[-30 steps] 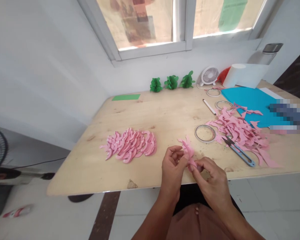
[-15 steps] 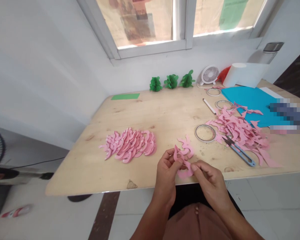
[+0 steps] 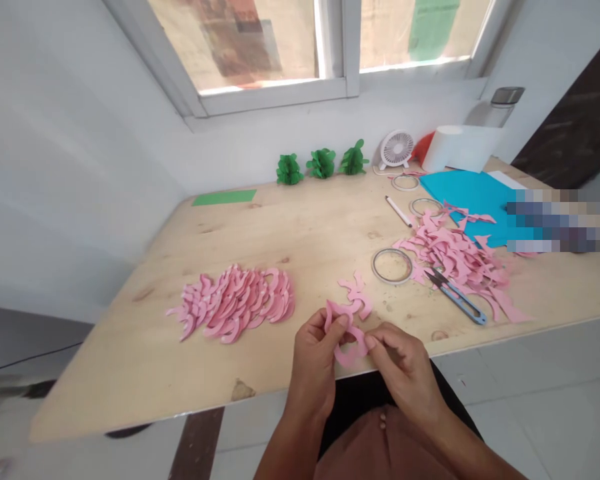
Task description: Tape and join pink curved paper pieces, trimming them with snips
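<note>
A curved pink paper cutout (image 3: 349, 353) is held over the table's front edge between both hands. My left hand (image 3: 317, 357) pinches its upper left part between thumb and fingers. From the other side, my right hand (image 3: 399, 357) grips its right edge with thumb and forefinger. Just beyond my fingers lie a few loose pink paper pieces (image 3: 357, 293). To the left is a heap of curved pink paper pieces (image 3: 240, 303). At the right, blue thread snips (image 3: 457, 298) rest beside a pile of pink paper scraps (image 3: 455, 253).
Rolls of tape (image 3: 392, 266) and a marker (image 3: 398, 211) lie right of centre. Blue sheets (image 3: 475, 193) are at the right. Along the wall stand green paper ornaments (image 3: 322, 163) and a small white fan (image 3: 397, 149). A green strip (image 3: 225, 197) lies at the back left.
My view has turned a little to the right, so everything appears shifted left. Both hands keep hold of the pink cutout, whose opening now shows slightly wider.
</note>
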Demonstrator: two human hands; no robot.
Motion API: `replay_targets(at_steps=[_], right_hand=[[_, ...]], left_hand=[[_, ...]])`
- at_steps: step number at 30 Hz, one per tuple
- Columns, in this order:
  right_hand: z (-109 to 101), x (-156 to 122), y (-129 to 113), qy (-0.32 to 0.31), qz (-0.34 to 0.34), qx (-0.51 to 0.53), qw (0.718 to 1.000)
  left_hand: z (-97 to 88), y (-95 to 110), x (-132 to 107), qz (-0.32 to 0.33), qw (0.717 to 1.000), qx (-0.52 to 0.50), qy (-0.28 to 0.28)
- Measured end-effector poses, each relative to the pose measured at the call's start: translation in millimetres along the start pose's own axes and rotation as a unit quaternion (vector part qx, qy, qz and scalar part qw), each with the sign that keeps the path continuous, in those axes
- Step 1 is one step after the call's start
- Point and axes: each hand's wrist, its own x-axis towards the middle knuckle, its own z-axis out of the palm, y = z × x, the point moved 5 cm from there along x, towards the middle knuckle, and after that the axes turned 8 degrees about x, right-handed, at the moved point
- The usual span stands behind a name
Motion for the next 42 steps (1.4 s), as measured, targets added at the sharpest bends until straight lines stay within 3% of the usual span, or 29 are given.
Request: replay_targets(at_steps=[3,6,9,12,17,31,42], right_hand=[[-15,0,4,0.035,-0.029,-0.047,0.998],[-44,2,11,0.097,-0.069,-0.115,0.986],[-74,9,17,0.158,-0.126,-0.209,0.957],[-90,17,20,0.184,-0.194,-0.302,0.915],[-90,24,31,0.180,-0.229,-0.373,0.881],[-92,22,39,0.204,-0.235,-0.409,0.858],[-93,18,38,0.224,-0.246,-0.429,0.840]], left_hand=[[-1.8,0,2,0.025,0.999,0.033,0.020],[-2.6,-1,2,0.051,0.996,0.069,0.035],[-1.9,-3,1,0.070,0.992,0.097,0.045],[-1.8,-4,1,0.097,0.986,0.124,0.061],[-3.2,-11,4,0.132,0.976,0.161,0.071],[-2.6,-20,6,0.188,0.969,0.144,0.068],[-0.5,-19,6,0.215,0.970,0.107,0.032]])
